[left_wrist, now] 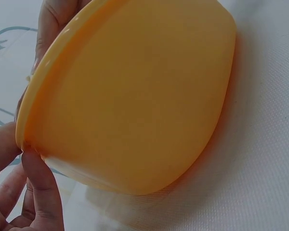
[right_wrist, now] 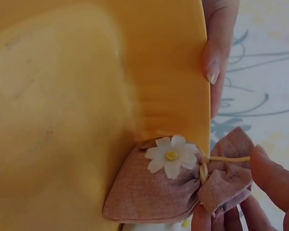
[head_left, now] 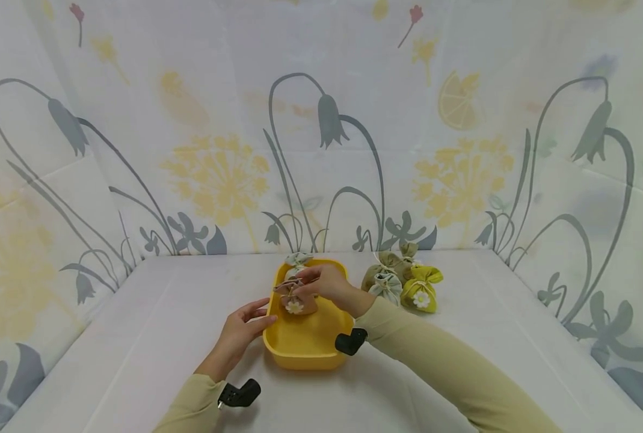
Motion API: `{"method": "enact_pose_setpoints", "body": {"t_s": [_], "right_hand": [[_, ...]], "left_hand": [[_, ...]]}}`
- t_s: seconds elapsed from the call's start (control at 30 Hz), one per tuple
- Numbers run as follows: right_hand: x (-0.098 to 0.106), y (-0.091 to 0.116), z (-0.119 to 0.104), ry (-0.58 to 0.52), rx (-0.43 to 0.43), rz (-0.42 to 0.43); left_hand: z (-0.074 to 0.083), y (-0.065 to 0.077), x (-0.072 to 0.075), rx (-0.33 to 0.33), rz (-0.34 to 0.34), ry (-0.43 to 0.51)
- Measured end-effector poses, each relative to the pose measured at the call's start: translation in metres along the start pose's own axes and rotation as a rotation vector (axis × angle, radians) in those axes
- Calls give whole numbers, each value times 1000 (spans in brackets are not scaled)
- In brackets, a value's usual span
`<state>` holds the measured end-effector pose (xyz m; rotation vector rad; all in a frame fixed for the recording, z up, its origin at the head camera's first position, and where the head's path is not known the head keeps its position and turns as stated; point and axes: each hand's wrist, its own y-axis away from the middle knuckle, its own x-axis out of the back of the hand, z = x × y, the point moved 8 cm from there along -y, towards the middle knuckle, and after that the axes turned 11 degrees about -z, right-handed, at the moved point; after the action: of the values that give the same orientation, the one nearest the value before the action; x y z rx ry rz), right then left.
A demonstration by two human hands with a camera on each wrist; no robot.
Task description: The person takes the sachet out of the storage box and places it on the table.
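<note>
A yellow plastic tub (head_left: 310, 337) stands on the white-covered table. My left hand (head_left: 239, 332) pinches its left rim, thumb and finger meeting at the edge in the left wrist view. A dusty-pink drawstring pouch (right_wrist: 151, 195) with a white daisy leans inside against the tub's left wall. My right hand (head_left: 334, 291) reaches over the tub and pinches the pouch's drawstring near its gathered neck, with other fingers beneath the ruffled top. Behind the pink pouch, a pale grey-green pouch (head_left: 298, 259) shows at the tub's far left corner, its lower part hidden.
Right of the tub sits a cluster of drawstring pouches: a yellow-green pouch (head_left: 426, 293) with a daisy, a pale grey pouch (head_left: 386, 287) and olive-brown pouches (head_left: 390, 261) behind. My right forearm passes in front of them. A flower-printed curtain (head_left: 321, 180) borders the table's back.
</note>
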<state>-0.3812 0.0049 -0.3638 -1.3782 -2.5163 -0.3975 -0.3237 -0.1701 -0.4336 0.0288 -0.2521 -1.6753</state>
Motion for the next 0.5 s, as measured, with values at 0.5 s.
{"method": "enact_pose_setpoints", "body": {"t_s": [0.5], "right_hand": [[-9, -9, -4, 106, -40, -58]], "left_hand": [[3, 3, 0, 7, 1, 2]]}}
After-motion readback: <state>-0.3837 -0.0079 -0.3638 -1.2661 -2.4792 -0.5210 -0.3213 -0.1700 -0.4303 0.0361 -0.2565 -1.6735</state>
